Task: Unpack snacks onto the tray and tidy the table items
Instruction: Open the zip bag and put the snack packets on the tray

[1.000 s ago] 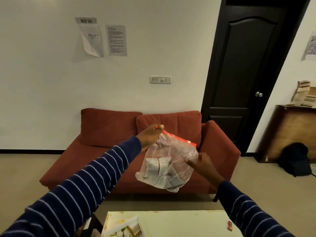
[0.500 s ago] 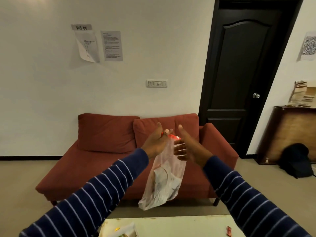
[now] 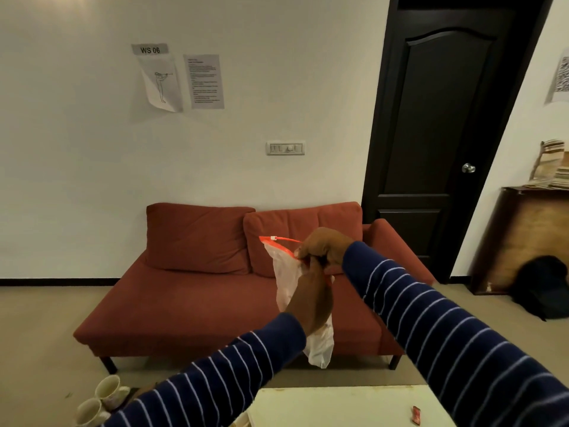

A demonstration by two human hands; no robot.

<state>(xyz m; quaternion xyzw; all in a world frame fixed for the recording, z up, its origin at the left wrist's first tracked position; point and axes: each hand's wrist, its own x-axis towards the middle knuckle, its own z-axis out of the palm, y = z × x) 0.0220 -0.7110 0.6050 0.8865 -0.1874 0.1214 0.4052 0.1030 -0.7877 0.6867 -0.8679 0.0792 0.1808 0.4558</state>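
Room: white wall, red sofa [image 3: 234, 291], dark door [image 3: 443, 124]; pale table [image 3: 338, 406] at the bottom edge.
Bag [image 3: 289, 282]: clear plastic, red zip strip along the top, hanging in the air in front of the sofa and above the table's far edge; contents cannot be made out.
Slider [image 3: 273, 238]: small white tab on the strip, near its left end, apart from both hands.
Right hand [image 3: 326, 249]: clenched on the right end of the red strip — pinching it at the bag's top corner.
Left hand [image 3: 311, 300]: directly below the right hand, in front of the bag; whether its fingers are closed on the plastic cannot be told.
Tray: not in view.
Step (judged): opening the bag mouth before unpacking.
Risk 1: bag hangs tilted from one corner — once the mouth opens, snacks may spill to the floor short of the table.
Risk 2: pulling hard on thin film may tear it.
Other items: two cups [image 3: 101, 399] at lower left; small red item [image 3: 417, 415] on the table.
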